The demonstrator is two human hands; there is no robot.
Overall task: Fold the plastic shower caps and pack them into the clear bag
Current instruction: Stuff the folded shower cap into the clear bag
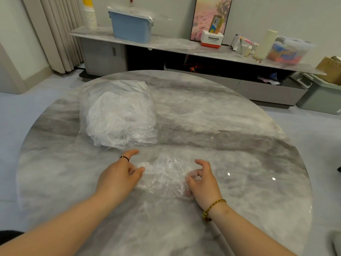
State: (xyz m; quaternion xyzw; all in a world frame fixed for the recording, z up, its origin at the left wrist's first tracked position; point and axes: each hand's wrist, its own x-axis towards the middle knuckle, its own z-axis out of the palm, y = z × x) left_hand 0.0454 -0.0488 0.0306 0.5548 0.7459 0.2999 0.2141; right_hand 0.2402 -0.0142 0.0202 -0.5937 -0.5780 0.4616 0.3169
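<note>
Shower caps (118, 119), crumpled white and cloudy, already fill the clear bag (116, 85) at about ten o'clock on the round marble table (230, 126). Its mouth seems to face the person, likely so the next cap slides straight in. At six o'clock, the left hand (120, 174) pinches the left edge of one loose shower cap (164, 174), index finger stuck out. That cap lies flat and wrinkled, nearly see-through against the marble. The right hand (202, 181) pinches the opposite edge with curled fingers, probably to hold the film taut for folding.
</note>
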